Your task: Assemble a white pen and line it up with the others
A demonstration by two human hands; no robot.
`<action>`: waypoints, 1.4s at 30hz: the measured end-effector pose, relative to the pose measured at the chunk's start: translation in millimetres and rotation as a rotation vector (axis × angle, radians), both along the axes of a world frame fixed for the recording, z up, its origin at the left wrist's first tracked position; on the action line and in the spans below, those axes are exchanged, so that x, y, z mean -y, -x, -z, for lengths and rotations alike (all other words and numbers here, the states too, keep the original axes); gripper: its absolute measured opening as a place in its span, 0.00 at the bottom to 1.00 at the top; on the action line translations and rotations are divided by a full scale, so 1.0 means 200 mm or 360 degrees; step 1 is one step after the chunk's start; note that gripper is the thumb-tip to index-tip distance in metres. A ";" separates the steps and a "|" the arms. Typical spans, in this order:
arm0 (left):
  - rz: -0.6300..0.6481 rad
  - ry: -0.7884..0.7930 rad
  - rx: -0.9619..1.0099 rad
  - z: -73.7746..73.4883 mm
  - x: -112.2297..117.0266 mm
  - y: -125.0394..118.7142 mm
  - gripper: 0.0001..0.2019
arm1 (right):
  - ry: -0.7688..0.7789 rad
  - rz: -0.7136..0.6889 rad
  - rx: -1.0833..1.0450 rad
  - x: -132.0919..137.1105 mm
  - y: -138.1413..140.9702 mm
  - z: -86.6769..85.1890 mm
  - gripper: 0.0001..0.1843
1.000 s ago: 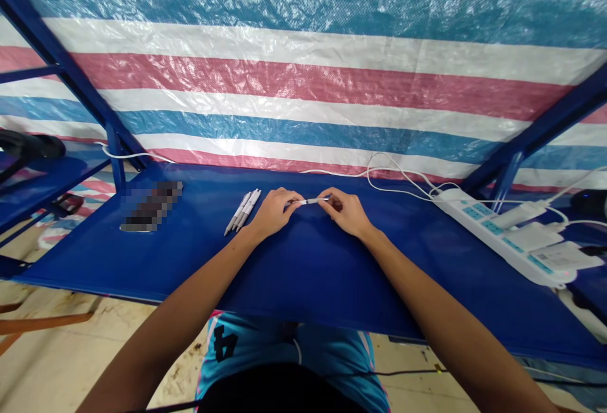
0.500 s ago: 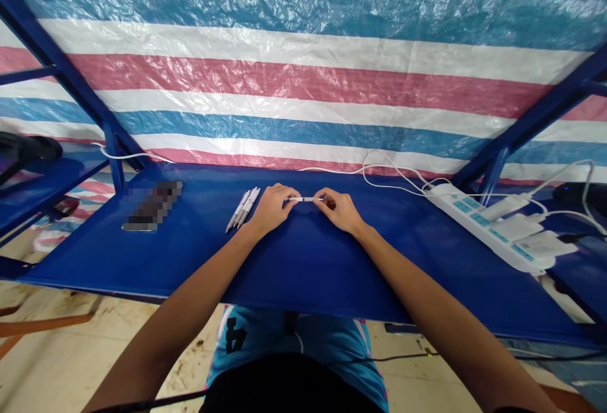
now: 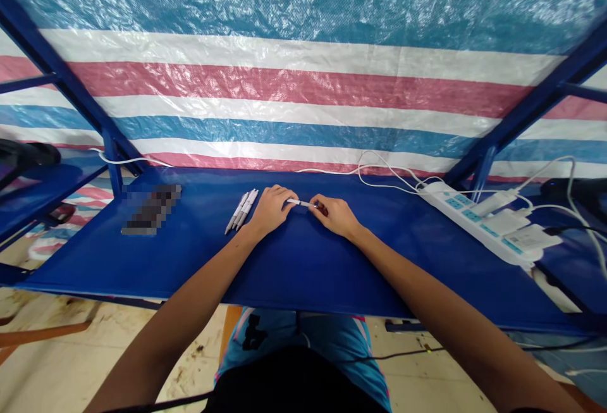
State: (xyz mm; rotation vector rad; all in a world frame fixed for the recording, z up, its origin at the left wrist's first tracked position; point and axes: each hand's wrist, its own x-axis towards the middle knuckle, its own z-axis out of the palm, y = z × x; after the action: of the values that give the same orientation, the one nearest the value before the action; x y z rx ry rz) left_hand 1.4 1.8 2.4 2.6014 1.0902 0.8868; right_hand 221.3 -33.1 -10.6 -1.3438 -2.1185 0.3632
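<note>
A slim white pen point(image 3: 300, 202) spans the gap between my two hands, just above the blue table point(image 3: 303, 261). My left hand point(image 3: 272, 209) pinches its left end between thumb and fingers. At the other end, the bent fingers of my right hand point(image 3: 334, 212) are closed on the pen, and its right tip is hidden by them. Beside my left wrist lie several white pens with grey grips point(image 3: 241, 210), side by side at a slant.
A pixelated dark flat object point(image 3: 152, 209) lies on the table's left part. On the right, a white power strip point(image 3: 478, 220) carries plugged-in chargers, with white cables point(image 3: 386, 169) trailing along the back edge. Blue metal braces point(image 3: 488, 141) rise at both sides before a striped plastic sheet point(image 3: 303, 78).
The pen has gone from nearly level to slightly tilted, its right end lower. My right hand has shifted slightly left and turned, its fingers curling more. My left hand keeps its pinch.
</note>
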 end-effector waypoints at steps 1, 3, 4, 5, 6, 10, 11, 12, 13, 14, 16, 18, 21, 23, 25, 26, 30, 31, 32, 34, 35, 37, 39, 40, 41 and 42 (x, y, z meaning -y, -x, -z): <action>0.0005 -0.0003 0.0002 0.00 0.00 0.00 0.06 | -0.0002 0.0007 -0.0015 0.00 0.00 0.00 0.07; 0.0015 -0.0015 0.0011 0.00 0.00 0.00 0.07 | 0.0000 0.0016 -0.0072 0.00 0.00 0.00 0.08; 0.0024 -0.0019 0.0013 0.00 0.00 0.00 0.07 | 0.0008 0.0018 -0.0113 0.00 0.00 0.00 0.08; 0.0031 -0.0022 0.0014 0.00 0.00 0.00 0.07 | 0.0022 0.0016 -0.0158 0.00 -0.01 0.00 0.08; 0.0037 -0.0022 0.0012 0.00 0.00 0.00 0.07 | 0.0040 0.0011 -0.0206 0.00 -0.01 0.00 0.08; 0.0035 -0.0005 0.0005 0.00 0.00 0.00 0.07 | 0.0094 -0.0011 -0.0376 -0.01 -0.03 0.00 0.08; 0.0030 0.0000 0.0008 0.00 0.00 0.00 0.07 | 0.0100 -0.0017 -0.0407 -0.01 -0.03 0.00 0.08; 0.0026 0.0006 0.0011 -0.01 0.00 0.00 0.07 | 0.0104 -0.0023 -0.0436 -0.02 -0.04 0.00 0.09; 0.0024 0.0010 0.0016 -0.01 0.00 0.00 0.07 | 0.0109 -0.0027 -0.0461 -0.02 -0.04 0.00 0.09; 0.0024 0.0014 0.0018 -0.01 0.00 0.00 0.08 | 0.0116 -0.0031 -0.0483 -0.02 -0.05 0.00 0.10; 0.0030 0.0023 0.0020 -0.01 -0.01 0.00 0.08 | 0.0126 -0.0039 -0.0520 -0.02 -0.05 0.01 0.11; 0.0036 0.0035 0.0017 -0.01 -0.01 0.00 0.08 | 0.0130 -0.0054 -0.0546 -0.02 -0.06 0.01 0.12; 0.0039 0.0049 0.0014 0.00 -0.01 0.00 0.09 | 0.0129 -0.0069 -0.0570 -0.02 -0.06 0.00 0.14; 0.0042 0.0050 0.0016 0.00 -0.01 0.00 0.09 | 0.0134 -0.0069 -0.0579 -0.02 -0.06 0.00 0.15; 0.0048 0.0046 0.0019 0.00 -0.02 0.00 0.09 | 0.0138 -0.0067 -0.0579 -0.02 -0.06 0.00 0.16; 0.0051 0.0042 0.0019 0.00 -0.02 0.00 0.09 | 0.0137 -0.0067 -0.0577 -0.02 -0.06 0.00 0.15; 0.0071 0.0036 0.0023 -0.01 -0.02 0.00 0.09 | 0.0115 -0.0062 -0.0583 -0.02 -0.06 0.00 0.14; 0.0077 0.0041 0.0022 -0.01 -0.02 0.00 0.09 | 0.0113 -0.0057 -0.0591 -0.02 -0.06 0.00 0.14; 0.0082 0.0047 0.0020 -0.01 -0.02 0.00 0.09 | 0.0113 -0.0052 -0.0601 -0.02 -0.06 -0.01 0.14; 0.0085 0.0056 0.0013 -0.01 -0.02 0.00 0.08 | 0.0119 -0.0046 -0.0624 -0.02 -0.06 -0.01 0.15; 0.0084 0.0058 0.0013 -0.01 -0.02 0.00 0.08 | 0.0121 -0.0045 -0.0633 -0.02 -0.05 -0.01 0.15; 0.0083 0.0057 0.0021 0.00 -0.02 0.00 0.08 | 0.0121 -0.0045 -0.0640 -0.02 -0.05 -0.02 0.15; 0.0089 0.0061 0.0029 0.00 -0.02 0.00 0.08 | 0.0123 -0.0048 -0.0632 -0.02 -0.05 -0.02 0.16; 0.0091 0.0063 0.0030 0.00 -0.02 -0.01 0.08 | 0.0122 -0.0049 -0.0625 -0.02 -0.05 -0.02 0.17; 0.0090 0.0066 0.0028 0.00 -0.01 -0.01 0.07 | 0.0122 -0.0053 -0.0618 -0.01 -0.05 -0.02 0.17; 0.0086 0.0069 0.0025 0.00 -0.01 -0.01 0.07 | 0.0121 -0.0057 -0.0611 -0.01 -0.05 -0.02 0.17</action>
State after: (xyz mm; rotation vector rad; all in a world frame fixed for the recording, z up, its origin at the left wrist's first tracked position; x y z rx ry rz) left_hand 2.6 4.7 3.4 2.5718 1.0182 0.8608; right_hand 232.1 -30.2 -6.4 -1.1690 -1.8248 0.6658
